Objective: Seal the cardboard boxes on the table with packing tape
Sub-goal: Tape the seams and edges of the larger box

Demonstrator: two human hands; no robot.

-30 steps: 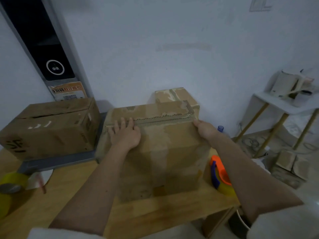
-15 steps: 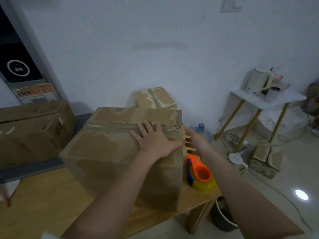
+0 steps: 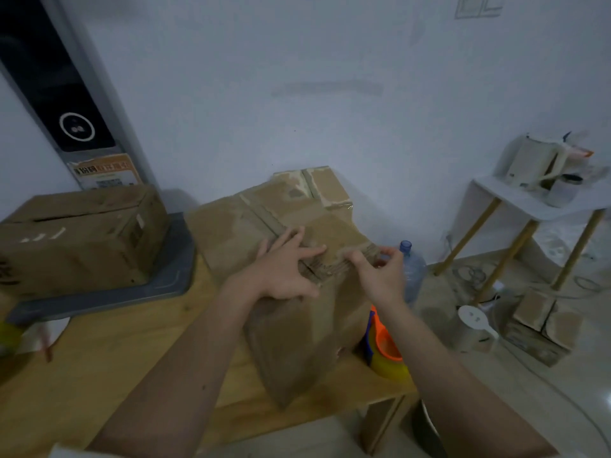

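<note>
Box rotated: worn brown cardboard box (image 3: 297,328) on wooden table (image 3: 109,352) now corner-on, left hand (image 3: 284,269) flat on flap seam, right hand (image 3: 377,272) pinching flap corner, orange-yellow tape dispenser (image 3: 385,350) alongside, untouched, so taping likely next.

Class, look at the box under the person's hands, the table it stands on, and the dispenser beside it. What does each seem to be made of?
Box: brown corrugated cardboard, matt and worn; fluted edges show at the flap.
Table: light wood or wood veneer, grain visible.
Tape dispenser: probably plastic, smooth orange, blue and yellow.
</note>
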